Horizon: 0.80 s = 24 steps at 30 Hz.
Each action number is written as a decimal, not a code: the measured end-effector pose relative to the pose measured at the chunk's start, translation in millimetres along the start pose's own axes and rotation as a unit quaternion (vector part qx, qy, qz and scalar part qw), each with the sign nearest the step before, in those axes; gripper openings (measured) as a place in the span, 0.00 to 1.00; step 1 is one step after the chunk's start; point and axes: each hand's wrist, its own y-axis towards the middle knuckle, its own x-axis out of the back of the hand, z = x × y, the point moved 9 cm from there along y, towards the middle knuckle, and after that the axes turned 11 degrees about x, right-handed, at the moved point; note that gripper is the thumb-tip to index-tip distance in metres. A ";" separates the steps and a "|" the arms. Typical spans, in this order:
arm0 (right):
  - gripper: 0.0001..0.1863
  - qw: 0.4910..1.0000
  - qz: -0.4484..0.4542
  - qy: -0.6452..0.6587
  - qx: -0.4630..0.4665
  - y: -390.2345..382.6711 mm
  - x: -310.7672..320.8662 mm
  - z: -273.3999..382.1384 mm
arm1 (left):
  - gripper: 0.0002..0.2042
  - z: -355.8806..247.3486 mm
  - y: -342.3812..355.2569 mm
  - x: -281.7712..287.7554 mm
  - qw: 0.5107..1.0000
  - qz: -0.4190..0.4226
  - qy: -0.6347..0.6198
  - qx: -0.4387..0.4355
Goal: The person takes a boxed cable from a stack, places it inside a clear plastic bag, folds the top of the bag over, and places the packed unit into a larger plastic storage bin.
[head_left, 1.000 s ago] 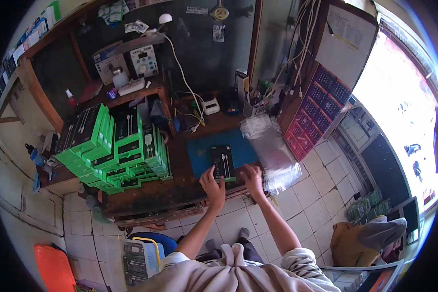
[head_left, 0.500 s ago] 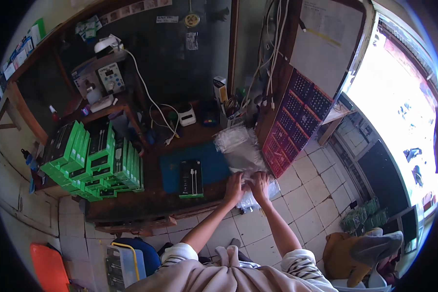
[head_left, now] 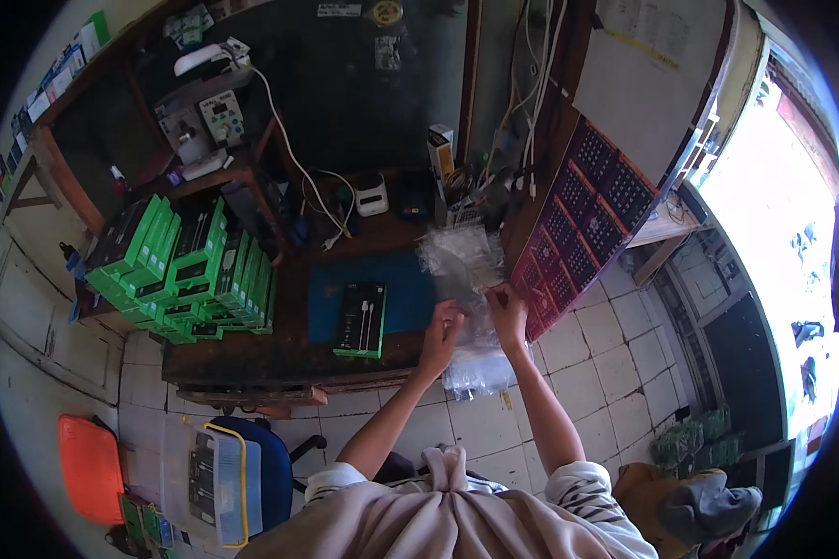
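A bundle of clear plastic bags (head_left: 475, 328) lies at the right end of the wooden desk, its lower part hanging past the front edge. My right hand (head_left: 508, 317) pinches the right edge of a bag between thumb and fingertips. At the bundle's left side rests my left hand (head_left: 441, 337), its fingers loosely bent and apart, with nothing visible in them. Left of that hand, a black and green cable box (head_left: 360, 320) lies slightly askew on a blue mat (head_left: 323, 294), overhanging the mat's front side.
Several stacked green and black boxes (head_left: 182, 270) fill the desk's left end. Behind the mat are a small white device (head_left: 371, 197) and a white cable (head_left: 300, 168). A calendar board (head_left: 578, 224) rises at the right. A clear bin (head_left: 205, 480) stands lower left, by a blue chair (head_left: 275, 475).
My hands have moved apart on the plastic; the right one has gone up to its edge, and the left has loosened. The bundle looks flatter. The whole view has shifted slightly.
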 end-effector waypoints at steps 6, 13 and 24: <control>0.08 0.997 -0.032 0.006 0.071 9.4 -6.1 43.4 | 0.17 -18.1 12.5 0.0 0.983 0.084 -0.131 0.092; 0.22 0.980 0.069 0.050 0.180 -5.5 -42.0 91.5 | 0.17 -33.6 15.7 68.9 0.976 -0.010 -0.202 0.084; 0.30 0.933 0.167 -0.028 0.319 -44.3 -112.1 187.2 | 0.06 -54.7 6.0 193.4 0.976 -0.130 -0.172 0.024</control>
